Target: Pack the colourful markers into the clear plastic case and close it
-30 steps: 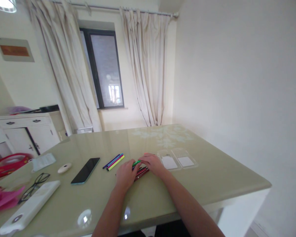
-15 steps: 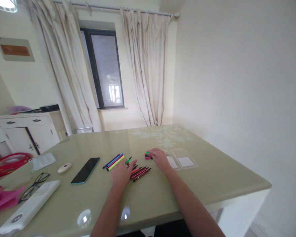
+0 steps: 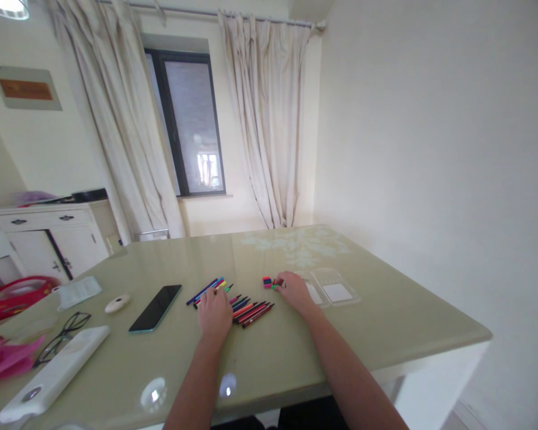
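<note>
My left hand [image 3: 215,310] rests over a cluster of felt-tip markers, its fingers bent down and closed on a marker whose body it mostly covers. Beside its fingertips shows an uncapped green marker [image 3: 228,288] with a dark tip. Capped markers [image 3: 202,291] in blue, purple and yellow lie to its left. Several uncapped red, orange and dark markers [image 3: 256,315] fan out to its right. My right hand [image 3: 292,289] pinches a green marker cap [image 3: 274,287] low at the table, against a small group of coloured caps [image 3: 266,281].
Clear plastic cases [image 3: 336,291] with white cards lie right of my right hand. Leftward on the glossy table [image 3: 363,346] are a phone [image 3: 156,309], a round white object [image 3: 117,304], eyeglasses [image 3: 63,339], a long white device [image 3: 56,375] and a face mask [image 3: 80,293].
My left hand has shifted left from the uncapped markers onto the capped ones. My right hand has lowered the green cap beside the other caps.
</note>
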Demonstrator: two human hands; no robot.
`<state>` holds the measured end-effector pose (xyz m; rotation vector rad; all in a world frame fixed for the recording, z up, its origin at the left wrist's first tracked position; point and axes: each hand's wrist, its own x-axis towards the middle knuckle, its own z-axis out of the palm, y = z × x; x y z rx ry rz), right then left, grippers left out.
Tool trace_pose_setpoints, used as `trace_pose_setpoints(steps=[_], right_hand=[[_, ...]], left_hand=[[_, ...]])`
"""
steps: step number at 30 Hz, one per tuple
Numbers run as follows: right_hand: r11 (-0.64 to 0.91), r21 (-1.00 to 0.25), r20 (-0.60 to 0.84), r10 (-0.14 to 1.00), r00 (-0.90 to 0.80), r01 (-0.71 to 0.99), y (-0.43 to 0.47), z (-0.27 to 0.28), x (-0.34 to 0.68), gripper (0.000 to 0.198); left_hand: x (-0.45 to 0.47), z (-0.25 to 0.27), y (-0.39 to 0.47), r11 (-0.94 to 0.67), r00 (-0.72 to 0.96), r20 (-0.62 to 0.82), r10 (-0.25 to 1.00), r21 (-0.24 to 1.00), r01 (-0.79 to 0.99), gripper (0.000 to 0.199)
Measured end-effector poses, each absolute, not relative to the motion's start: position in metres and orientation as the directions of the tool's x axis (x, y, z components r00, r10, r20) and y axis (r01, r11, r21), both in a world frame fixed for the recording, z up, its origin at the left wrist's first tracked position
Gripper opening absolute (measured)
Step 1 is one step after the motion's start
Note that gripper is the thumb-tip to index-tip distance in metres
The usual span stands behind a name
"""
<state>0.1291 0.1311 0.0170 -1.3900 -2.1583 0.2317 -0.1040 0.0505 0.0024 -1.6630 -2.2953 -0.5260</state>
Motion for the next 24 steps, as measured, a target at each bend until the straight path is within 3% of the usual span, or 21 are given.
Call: trace_pose_setpoints(steps=[11,18,24], right_hand=[[0.433,-0.326,0.334,0.885,-0.326,0.840,0.132,0.014,0.130,0.011],[0.361,-0.259,0.308,0.910,-0.278,0.896,0.129,0.020,0.127,0.009],[0.396,-0.254,0.354,0.887,-0.296,0.883,0.126,0.019,0.122,0.011]], left_hand=[[-0.103,0.002,0.053,0.219,-0.274,0.298,0.914,0.206,0.954,0.032],[-0.116,0.003,0.048,0.486,-0.553,0.341,0.760,0.265,0.833,0.038],[-0.125,0.003,0.047,0.543,-0.616,0.270,0.739,0.302,0.784,0.033]])
